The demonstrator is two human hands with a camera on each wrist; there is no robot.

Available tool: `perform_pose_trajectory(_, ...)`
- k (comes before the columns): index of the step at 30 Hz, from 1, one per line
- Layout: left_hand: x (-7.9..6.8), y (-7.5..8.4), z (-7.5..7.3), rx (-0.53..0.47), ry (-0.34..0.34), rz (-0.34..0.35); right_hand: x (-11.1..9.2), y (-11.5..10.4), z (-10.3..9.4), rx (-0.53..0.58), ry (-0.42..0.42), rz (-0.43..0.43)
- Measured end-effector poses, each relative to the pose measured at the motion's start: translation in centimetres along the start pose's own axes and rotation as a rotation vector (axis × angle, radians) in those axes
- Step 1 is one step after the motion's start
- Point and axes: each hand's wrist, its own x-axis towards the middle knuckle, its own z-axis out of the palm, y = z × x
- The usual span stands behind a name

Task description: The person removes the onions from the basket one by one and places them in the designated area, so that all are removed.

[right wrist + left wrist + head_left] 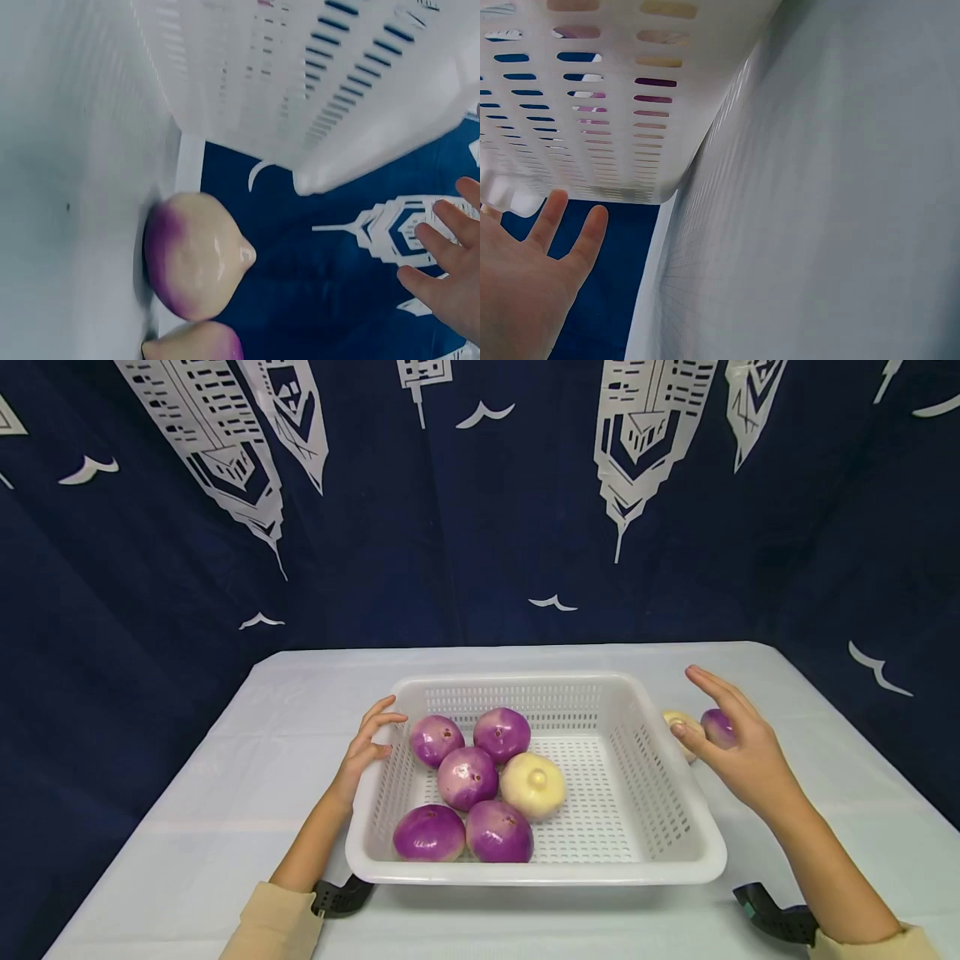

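A white plastic basket (pixel 678 860) stands in the middle of the table, holding several purple turnips (pixel 467 778) and one showing its cream side (pixel 533 786). They lie toward the basket's left half. My left hand (pixel 363 755) is at the basket's far left corner, fingers spread over the rim; whether they touch it I cannot tell. To the right, my right hand (pixel 738 747) hovers with fingers apart and holds nothing. Two more turnips sit on the table outside the basket's right wall, a cream-and-purple one (pixel 199 255) and another (pixel 199 343), partly behind that hand in the head view.
A white cloth covers the table (pixel 187 852). Behind it hangs a dark blue curtain (pixel 450 552) with white building and bird prints. Black straps (pixel 776 914) are on both wrists.
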Motion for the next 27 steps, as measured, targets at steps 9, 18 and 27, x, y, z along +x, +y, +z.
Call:
perform_pose_trajectory(9, -0.2, -0.2, 0.2, -0.009, -0.007, -0.003, -0.7, -1.1, 1.2, -0.003, -0.142, 0.03)
perform_pose_trajectory(18, -0.1, -0.2, 0.3, -0.022, -0.012, -0.001, -1.2, -2.2, 2.2, -0.038, -0.204, -0.025)
perform_pose_trajectory(27, 0.1, -0.2, 0.1, 0.024, 0.012, 0.007, -1.4, -3.2, 2.6, -0.039, -0.242, -0.061)
